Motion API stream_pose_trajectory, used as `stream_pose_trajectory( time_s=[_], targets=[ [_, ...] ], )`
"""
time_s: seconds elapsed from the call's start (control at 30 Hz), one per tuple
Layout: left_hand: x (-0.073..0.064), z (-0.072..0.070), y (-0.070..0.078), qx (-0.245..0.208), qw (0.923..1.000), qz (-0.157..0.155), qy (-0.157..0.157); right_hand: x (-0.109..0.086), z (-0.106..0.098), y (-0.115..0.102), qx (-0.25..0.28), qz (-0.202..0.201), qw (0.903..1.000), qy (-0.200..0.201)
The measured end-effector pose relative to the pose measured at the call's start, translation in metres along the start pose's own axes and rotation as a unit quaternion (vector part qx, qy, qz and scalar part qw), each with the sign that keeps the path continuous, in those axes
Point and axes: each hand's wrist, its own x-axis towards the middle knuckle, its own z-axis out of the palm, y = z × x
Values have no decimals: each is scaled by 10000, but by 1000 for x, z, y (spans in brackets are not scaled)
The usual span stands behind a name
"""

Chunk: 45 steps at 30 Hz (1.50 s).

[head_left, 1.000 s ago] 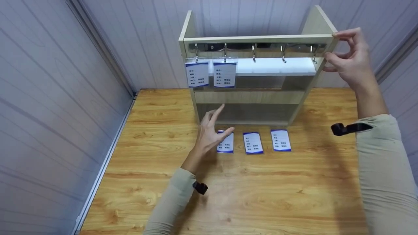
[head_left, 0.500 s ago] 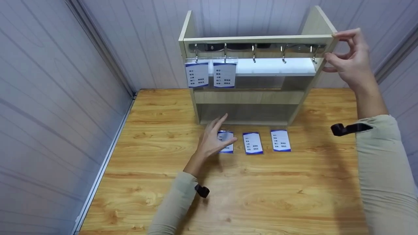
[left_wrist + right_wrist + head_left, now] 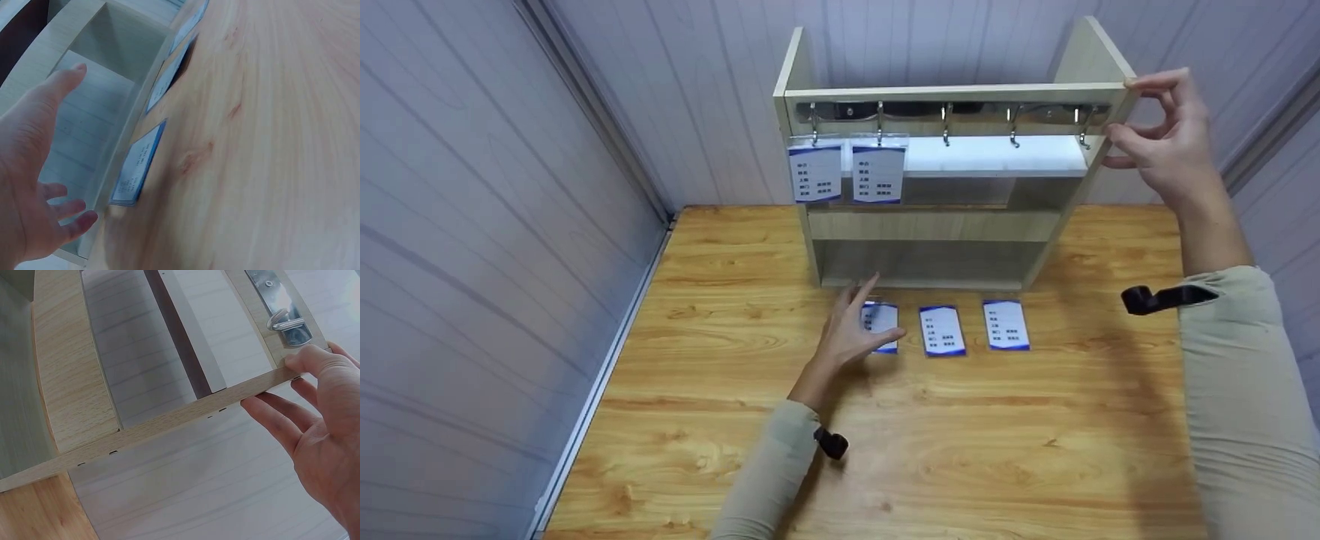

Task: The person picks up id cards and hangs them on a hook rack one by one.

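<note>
My left hand (image 3: 846, 334) hovers over the leftmost badge card (image 3: 888, 321) on the table, thumb and fingers spread around it with nothing held. In the left wrist view that badge card (image 3: 138, 164) lies flat, blue-edged, just beyond the fingertips. Two more badge cards, a middle one (image 3: 943, 331) and a right one (image 3: 1006, 325), lie in the same row. With my right hand (image 3: 1174, 142) I grip the upper right side panel of a wooden shelf (image 3: 934, 226). In the right wrist view the thumb lies on the panel's front edge, fingers along its outer face (image 3: 169, 430).
A metal hook rail (image 3: 982, 112) runs along the shelf's top board. Badge cards hang from its two leftmost hooks, one at the end (image 3: 816, 174) and one beside it (image 3: 878, 174). Panelled walls (image 3: 510, 225) enclose the wooden table (image 3: 960, 450).
My left hand has come down and slightly toward me, over the leftmost badge card. The right hand keeps its grip on the shelf.
</note>
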Motion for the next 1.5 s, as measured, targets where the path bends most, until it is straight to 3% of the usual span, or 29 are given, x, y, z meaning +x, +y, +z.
stream_pose_trajectory(
  time_s=[0.23, 0.43, 0.67, 0.83, 1.17, 1.5],
  targets=[
    [10, 27, -33, 95, 9979, 219, 607, -2, 0, 0, -29, 13, 10000, 1],
    [0, 23, -13, -76, 9982, -111, 584, -2, -1, 0, -139, 32, 9999, 8],
    [3, 29, -7, 570, 9951, -551, 591, -1, 0, -2, -113, 97, 9999, 12],
    [4, 34, -8, 703, 9921, -836, 610, -1, 1, -1, -126, 96, 9999, 10],
    [7, 41, -8, 977, 9874, -831, 923, -2, 0, 0, -177, -8, 9998, -34],
    [8, 38, -4, 1335, 9824, -930, 918, -2, -1, 0, -111, -49, 9999, -62]
  ],
)
